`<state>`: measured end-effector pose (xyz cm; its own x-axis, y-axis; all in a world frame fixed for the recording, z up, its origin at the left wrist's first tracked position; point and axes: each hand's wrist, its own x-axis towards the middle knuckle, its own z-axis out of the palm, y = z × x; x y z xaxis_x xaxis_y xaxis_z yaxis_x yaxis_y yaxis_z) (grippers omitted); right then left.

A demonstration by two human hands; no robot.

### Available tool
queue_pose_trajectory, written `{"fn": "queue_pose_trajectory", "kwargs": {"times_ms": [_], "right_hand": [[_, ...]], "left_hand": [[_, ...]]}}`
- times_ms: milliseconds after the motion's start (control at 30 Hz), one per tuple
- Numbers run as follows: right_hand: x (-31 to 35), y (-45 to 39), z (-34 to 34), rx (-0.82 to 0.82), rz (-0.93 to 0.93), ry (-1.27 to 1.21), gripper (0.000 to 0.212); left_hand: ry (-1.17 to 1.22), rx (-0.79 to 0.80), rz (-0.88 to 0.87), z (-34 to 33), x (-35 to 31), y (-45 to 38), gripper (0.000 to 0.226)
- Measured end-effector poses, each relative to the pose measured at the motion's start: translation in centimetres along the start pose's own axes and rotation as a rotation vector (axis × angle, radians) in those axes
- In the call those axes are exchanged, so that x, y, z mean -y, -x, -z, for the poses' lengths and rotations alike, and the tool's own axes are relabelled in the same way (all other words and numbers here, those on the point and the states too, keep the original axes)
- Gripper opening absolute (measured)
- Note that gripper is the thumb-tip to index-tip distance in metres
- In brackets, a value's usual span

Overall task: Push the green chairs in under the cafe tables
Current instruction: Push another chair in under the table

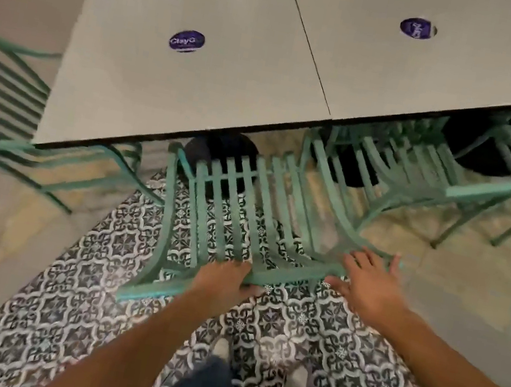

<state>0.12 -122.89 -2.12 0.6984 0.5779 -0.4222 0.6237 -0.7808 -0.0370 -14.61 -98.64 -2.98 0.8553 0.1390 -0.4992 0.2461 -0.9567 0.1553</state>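
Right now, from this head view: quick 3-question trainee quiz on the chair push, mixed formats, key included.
1. True or false: the left hand grips the top rail of the green chair.
2. The right hand is: A) fist on the table B) fingers spread by the rail's right end C) out of view.
3. Fill in: each tabletop carries a round ____ sticker.

Key: 1 true; 2 B; 3 purple.

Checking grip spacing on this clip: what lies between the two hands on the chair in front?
In the head view, only a bare stretch of the green chair's top rail runs between the left hand and the right hand, patterned floor tiles below.
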Motion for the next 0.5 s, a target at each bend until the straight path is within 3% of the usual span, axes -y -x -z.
{"fn": "queue_pose_trajectory", "kwargs": {"times_ms": [100,500], "right_hand": [[-0.1,-0.6,-0.1,0.037,-0.016,0.062,0.078],[3.4,-2.5,-0.9,-0.037,-0.004,0.070,0.083]], "left_hand": [[-0.038,0.006,0.002,0.2,0.1,0.2,0.060],[-0.017,0.006,0.030,0.3,4.2,0.8,0.060]]}}
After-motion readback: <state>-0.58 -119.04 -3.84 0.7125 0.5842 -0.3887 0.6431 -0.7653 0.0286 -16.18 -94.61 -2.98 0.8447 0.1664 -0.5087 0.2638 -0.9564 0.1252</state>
